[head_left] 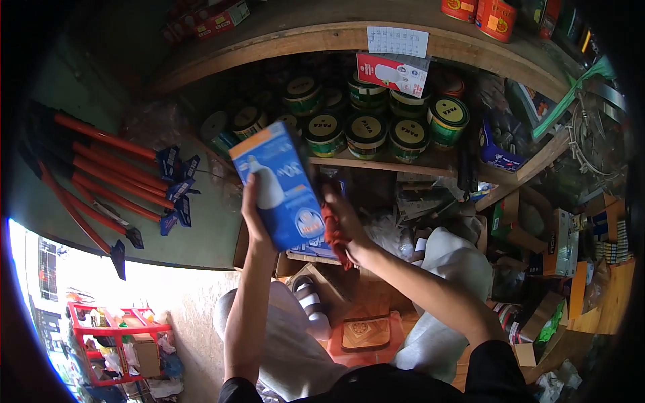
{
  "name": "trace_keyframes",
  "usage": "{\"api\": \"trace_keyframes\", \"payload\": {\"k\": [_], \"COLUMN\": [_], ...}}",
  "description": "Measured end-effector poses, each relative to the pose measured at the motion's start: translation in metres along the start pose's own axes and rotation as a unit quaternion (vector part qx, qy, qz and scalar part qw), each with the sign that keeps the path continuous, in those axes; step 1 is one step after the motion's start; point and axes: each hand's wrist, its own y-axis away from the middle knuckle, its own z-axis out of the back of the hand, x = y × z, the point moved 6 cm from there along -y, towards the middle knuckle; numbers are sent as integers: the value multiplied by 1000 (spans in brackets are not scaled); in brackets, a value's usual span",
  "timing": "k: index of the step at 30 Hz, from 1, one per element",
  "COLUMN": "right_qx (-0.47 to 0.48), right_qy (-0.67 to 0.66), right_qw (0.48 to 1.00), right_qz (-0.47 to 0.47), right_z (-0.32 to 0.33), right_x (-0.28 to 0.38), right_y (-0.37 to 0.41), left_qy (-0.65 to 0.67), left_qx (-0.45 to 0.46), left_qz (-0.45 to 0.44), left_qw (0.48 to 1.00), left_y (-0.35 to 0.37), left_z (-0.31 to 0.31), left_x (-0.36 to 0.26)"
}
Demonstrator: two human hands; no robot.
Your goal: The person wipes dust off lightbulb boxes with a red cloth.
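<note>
A blue light bulb box [287, 201] with an orange top edge and a white bulb printed on it is held up, tilted, in front of the shelf. My left hand [254, 211] is closed on its left side, the thumb lying along the front face. At the box's right edge my right hand [346, 225] is closed around a bunched red cloth [334, 235]. Part of that hand's fingers is hidden behind the box.
Several green tins [366, 131] line the shelf ahead, below a wooden shelf edge [295, 43]. Orange-handled tools [117, 171] hang at left. Opened cartons [521, 225] crowd the right. A brown mat [366, 334] lies between my knees; a red rack [121, 342] stands lower left.
</note>
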Motion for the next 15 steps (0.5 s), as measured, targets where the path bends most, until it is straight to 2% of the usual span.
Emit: {"api": "trace_keyframes", "payload": {"k": [1,2,4,5,6,8,9,11,12,15], "right_qx": [3,1,66,38,54,83,85,101,102,107], "right_qy": [42,82,36,-149,-175,-232,-190,-127,-72,156], "right_qw": [998,992,990,987,982,969,974,982,981,942], "right_qz": [49,98,121,46,36,14,86,96,146,276], "right_z": [0,0,3,15,15,4,-5,-2,-9,-29], "right_x": [0,0,12,-5,10,51,67,48,50,62], "right_y": [-3,-6,-19,-42,-42,-25,-18,-26,-15,18], "left_qy": [3,-13,-44,-115,-171,-204,-164,-97,-62,-14], "left_qx": [18,16,11,18,62,104,72,37,21,56], "left_qz": [-22,-3,34,24,-1,3,32,56,66,63], "left_qw": [1000,1000,998,993,983,973,983,993,996,996], "left_y": [-5,-3,5,12,12,20,19,11,7,-3], "left_z": [-1,-3,-13,-15,-11,-27,-24,-25,-26,-22], "left_x": [-6,-2,1,1,11,17,23,23,22,16]}}
